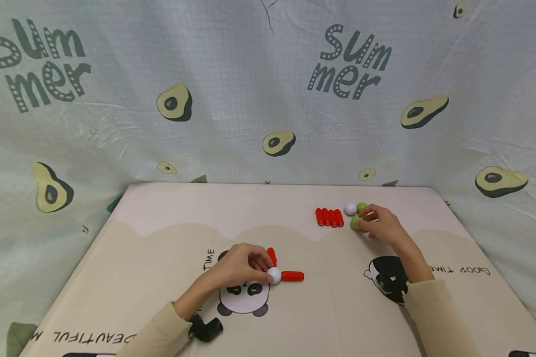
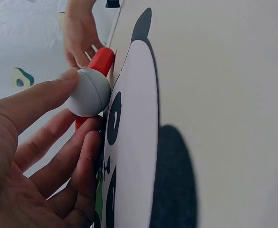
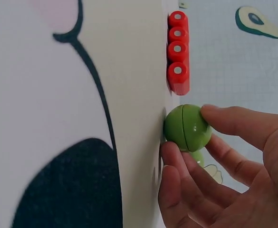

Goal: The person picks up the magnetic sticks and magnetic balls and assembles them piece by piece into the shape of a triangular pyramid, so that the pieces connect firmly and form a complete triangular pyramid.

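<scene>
On the panda-print play mat (image 1: 161, 233), the left hand (image 1: 243, 265) pinches a white plastic ball (image 1: 274, 275) joined to two red plastic rods (image 1: 292, 275). Further right lie four red rods in a row (image 1: 329, 217); beside them the right hand (image 1: 381, 224) grips a green plastic ball (image 3: 187, 127). A loose pinch could let either ball roll off.

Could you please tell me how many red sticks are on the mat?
6: four lie side by side just left of the right hand; two join the white ball at the left hand. Others may be hidden.
</scene>
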Motion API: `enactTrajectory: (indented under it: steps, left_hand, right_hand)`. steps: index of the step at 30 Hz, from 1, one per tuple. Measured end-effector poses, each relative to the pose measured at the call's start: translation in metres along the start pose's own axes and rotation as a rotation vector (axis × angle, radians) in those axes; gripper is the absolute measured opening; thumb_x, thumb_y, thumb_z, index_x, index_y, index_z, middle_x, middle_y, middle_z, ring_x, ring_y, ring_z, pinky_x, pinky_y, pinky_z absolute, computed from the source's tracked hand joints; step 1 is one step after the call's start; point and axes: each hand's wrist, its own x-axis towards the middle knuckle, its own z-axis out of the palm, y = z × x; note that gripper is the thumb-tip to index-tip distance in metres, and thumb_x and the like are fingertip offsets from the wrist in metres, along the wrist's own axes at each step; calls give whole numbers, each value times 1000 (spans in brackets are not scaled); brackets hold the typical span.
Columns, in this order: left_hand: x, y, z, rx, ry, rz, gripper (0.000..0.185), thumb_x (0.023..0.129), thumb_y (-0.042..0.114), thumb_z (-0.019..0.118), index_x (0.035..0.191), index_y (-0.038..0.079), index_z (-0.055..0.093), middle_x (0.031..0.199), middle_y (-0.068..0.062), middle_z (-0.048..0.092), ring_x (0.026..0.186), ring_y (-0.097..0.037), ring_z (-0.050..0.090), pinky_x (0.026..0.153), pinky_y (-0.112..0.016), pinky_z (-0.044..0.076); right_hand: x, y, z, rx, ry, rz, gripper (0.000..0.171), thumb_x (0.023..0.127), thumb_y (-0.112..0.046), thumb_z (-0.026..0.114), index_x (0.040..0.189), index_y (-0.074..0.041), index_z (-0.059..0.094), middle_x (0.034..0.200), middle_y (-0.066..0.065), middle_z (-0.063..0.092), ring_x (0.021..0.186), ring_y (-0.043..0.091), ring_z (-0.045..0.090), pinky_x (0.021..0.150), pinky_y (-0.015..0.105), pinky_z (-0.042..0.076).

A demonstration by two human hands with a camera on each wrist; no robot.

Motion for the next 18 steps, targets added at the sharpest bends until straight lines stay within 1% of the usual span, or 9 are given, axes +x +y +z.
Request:
enactTrajectory:
  steps: [5,12,14,18]
  left_hand:
    - [0,-1,0,11,-4,3,20,81,20,88,95,13,75,88,1,76,79,-11,69,72,-23,56]
    - [-1,-3,2,19,-7,-16,22,81,23,88,95,15,73,88,4,73,78,-9,67,72,-23,55]
    - [-1,-3,3,19,-4,-15,22,81,24,88,95,14,73,88,3,73,78,-9,67,72,-23,55]
    - [-1,-2,2,21,-1,-12,22,81,22,88,95,13,72,89,1,73,79,-11,67,71,-23,54]
  right_hand:
    - [0,3,2,1,-24,12,43,99,-26,69,130,1,56,129,30,59,95,29,65,75,29,58]
    - [0,4,5,10,-28,-5,46,98,-25,70,131,3,57,126,30,59,87,24,67,73,28,57]
    - [-1,2,4,14,-26,-12,46,98,-26,70,132,3,57,127,29,59,88,24,67,74,28,57]
    - [-5,-4,1,29,-14,-43,45,99,-27,68,132,2,57,128,27,60,97,28,65,76,28,58]
